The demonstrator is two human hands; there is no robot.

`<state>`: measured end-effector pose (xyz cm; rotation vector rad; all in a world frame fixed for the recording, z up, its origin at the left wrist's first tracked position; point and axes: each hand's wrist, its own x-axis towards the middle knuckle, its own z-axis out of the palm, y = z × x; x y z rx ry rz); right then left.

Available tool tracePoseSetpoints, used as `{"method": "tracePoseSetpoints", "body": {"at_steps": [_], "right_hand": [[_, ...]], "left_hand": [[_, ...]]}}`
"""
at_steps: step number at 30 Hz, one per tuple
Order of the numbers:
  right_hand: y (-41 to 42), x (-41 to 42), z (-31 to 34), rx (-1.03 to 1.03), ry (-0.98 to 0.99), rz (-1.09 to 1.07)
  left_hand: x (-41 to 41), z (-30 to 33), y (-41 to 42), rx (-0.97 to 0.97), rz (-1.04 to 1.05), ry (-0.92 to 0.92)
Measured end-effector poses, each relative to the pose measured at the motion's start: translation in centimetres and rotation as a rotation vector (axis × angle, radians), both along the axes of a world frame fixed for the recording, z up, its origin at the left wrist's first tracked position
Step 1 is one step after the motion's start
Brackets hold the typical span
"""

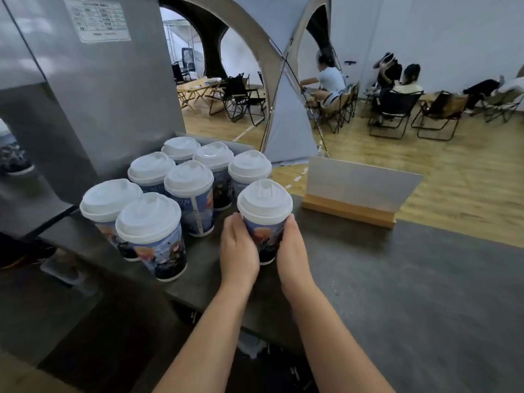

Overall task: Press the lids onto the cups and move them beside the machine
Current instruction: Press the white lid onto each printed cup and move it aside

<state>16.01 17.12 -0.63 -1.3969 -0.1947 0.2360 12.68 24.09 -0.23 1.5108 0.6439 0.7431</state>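
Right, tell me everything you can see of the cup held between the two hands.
The cup is a tall paper-looking cup printed in blue, orange and dark tones, capped by a white domed plastic lid with a raised spout part on top. The lid looks seated all round. It stands upright on the dark counter, just right of the seven other lidded cups beside the machine. The left hand and right hand clasp its sides below the lid.

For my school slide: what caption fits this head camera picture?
Both hands, left hand and right hand, hold a lidded cup beside seven others.
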Motion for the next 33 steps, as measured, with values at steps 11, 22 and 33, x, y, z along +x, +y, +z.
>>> {"method": "tracePoseSetpoints", "body": {"at_steps": [11,22,33], "right_hand": [[-4.5,0.4,-0.9,0.072,-0.012,-0.351],[-6.7,1.3,1.4,-0.01,-0.23,-0.358],[-5.7,1.7,1.5,0.015,-0.379,-0.274]], "left_hand": [[2.3,-0.9,-5.2,0.058,-0.321,0.014],[2.7,2.0,-3.6,0.044,-0.279,-0.176],[3.6,1.6,-3.9,0.207,-0.433,-0.254]]}}
